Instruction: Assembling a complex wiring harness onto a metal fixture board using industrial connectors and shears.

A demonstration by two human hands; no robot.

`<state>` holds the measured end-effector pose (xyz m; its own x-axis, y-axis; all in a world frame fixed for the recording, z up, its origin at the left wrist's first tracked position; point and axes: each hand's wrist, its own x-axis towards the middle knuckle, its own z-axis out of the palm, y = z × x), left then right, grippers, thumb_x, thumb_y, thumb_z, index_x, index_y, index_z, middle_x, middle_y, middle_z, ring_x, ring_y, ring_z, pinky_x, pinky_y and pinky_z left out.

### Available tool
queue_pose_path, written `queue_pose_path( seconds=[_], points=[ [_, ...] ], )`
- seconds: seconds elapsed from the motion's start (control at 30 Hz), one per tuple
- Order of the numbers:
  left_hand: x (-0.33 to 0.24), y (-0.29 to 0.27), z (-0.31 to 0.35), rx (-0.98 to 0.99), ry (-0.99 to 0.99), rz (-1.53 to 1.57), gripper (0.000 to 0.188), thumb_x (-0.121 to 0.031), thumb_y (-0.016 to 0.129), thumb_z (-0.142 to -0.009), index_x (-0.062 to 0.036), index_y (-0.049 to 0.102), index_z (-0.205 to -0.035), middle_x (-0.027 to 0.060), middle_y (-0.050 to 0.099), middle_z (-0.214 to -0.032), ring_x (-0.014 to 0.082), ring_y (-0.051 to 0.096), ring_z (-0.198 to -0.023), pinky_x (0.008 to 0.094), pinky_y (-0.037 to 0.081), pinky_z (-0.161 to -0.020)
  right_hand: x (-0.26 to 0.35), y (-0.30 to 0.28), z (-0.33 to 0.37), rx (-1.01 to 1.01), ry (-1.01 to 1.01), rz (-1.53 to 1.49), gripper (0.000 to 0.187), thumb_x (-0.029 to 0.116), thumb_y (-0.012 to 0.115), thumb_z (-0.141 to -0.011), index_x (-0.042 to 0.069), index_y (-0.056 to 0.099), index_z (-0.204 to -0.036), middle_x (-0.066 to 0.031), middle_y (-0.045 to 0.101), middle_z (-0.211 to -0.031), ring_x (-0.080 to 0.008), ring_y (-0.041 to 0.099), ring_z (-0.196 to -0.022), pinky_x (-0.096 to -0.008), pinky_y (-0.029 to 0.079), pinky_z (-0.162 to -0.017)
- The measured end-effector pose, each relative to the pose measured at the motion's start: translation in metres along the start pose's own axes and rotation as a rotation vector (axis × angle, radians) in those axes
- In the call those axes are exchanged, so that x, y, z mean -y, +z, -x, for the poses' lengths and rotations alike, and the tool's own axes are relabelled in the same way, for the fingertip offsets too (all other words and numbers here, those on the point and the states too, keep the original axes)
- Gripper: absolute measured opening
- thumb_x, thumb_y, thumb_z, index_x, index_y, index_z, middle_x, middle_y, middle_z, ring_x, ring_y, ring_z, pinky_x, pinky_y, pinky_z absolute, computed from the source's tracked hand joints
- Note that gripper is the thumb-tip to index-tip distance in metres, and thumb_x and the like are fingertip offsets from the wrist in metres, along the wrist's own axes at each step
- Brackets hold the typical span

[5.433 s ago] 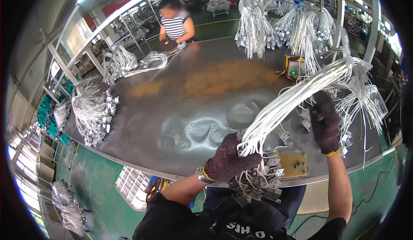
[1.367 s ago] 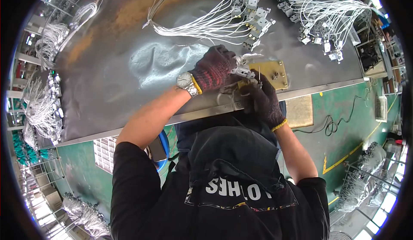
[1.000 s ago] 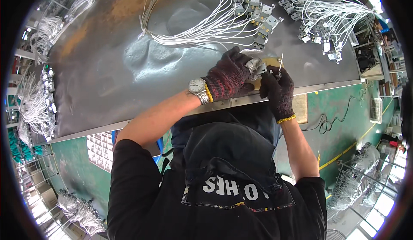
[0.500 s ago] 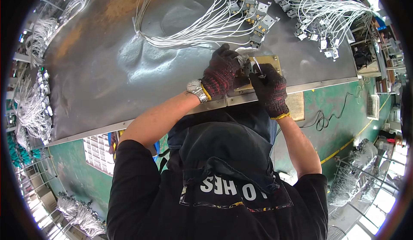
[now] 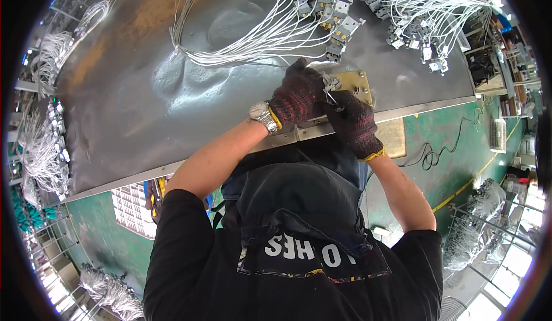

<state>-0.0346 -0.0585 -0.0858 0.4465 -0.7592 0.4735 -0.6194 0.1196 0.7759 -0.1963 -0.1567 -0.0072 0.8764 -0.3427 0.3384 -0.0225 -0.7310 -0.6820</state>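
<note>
My left hand (image 5: 296,94), in a dark red-and-black knit glove, is closed on a small silvery metal part (image 5: 332,82) near the table's front edge. My right hand (image 5: 352,122), gloved alike, is closed with its fingertips right against the left hand's. A thin shiny metal piece (image 5: 330,98) sticks out from the right fingertips towards the metal part; its kind is too small to make out. Just right of and behind the fingers, a brass-coloured plate (image 5: 363,79) lies at the table edge, partly covered by them. The gloves hide most of what is gripped.
On the dark metal table (image 5: 126,114), a bundle of white wires (image 5: 247,55) with grey connector blocks (image 5: 339,22) lies beyond my hands. A second wire bundle (image 5: 425,5) sits at the far right. A metal rim (image 5: 425,109) runs along the table's front. A black cable (image 5: 431,157) lies on the green floor.
My right hand has moved left, up against the left hand, and the thin metal piece has come with it and tilted. The left hand keeps nearly the same place. The view has shifted slightly.
</note>
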Motion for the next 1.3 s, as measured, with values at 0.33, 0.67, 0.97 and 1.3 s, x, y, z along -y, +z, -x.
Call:
queue_pose_path(
  seconds=[0.33,0.67,0.97,1.3],
  points=[
    [-0.026,-0.013,-0.010,0.162,0.123,-0.493,0.040,-0.043,0.082,-0.067,-0.0230,0.075,-0.101,0.0026,0.072,-0.093,0.0220,0.068,-0.098,0.0423,0.042,-0.102,0.008,-0.076,0.003,0.315,0.493,-0.400,0.043,0.009,0.064,-0.098,0.004,0.059,-0.140,-0.0017,0.064,-0.096,-0.0053,0.056,-0.076,-0.0257,0.050,-0.064],
    [-0.030,-0.007,-0.015,0.120,0.163,-0.517,0.037,-0.042,0.079,-0.071,-0.0236,0.076,-0.103,0.0020,0.073,-0.088,0.0235,0.069,-0.087,0.0390,0.047,-0.089,0.041,-0.070,-0.008,0.237,0.028,0.267,0.031,0.004,0.066,-0.087,0.004,0.070,-0.118,-0.0167,0.070,-0.102,-0.0348,0.071,-0.089,-0.0415,0.057,-0.076],
    [-0.025,-0.015,-0.019,0.190,0.116,-0.580,0.031,-0.042,0.069,-0.082,-0.0113,0.072,-0.086,0.0131,0.069,-0.084,0.0314,0.066,-0.084,0.0490,0.049,-0.080,0.048,-0.069,-0.008,0.191,-0.112,0.352,0.031,0.004,0.069,-0.083,0.006,0.070,-0.114,-0.0168,0.069,-0.099,-0.0377,0.069,-0.090,-0.0456,0.057,-0.075],
    [-0.040,-0.014,-0.012,0.218,0.119,-0.447,0.025,-0.037,0.070,-0.081,-0.0148,0.067,-0.092,0.0102,0.067,-0.089,0.0353,0.063,-0.086,0.0472,0.048,-0.080,0.045,-0.052,0.000,0.111,-0.009,0.360,0.025,0.010,0.068,-0.081,0.009,0.071,-0.106,-0.0155,0.069,-0.095,-0.0388,0.068,-0.086,-0.0486,0.056,-0.074]
  ],
)
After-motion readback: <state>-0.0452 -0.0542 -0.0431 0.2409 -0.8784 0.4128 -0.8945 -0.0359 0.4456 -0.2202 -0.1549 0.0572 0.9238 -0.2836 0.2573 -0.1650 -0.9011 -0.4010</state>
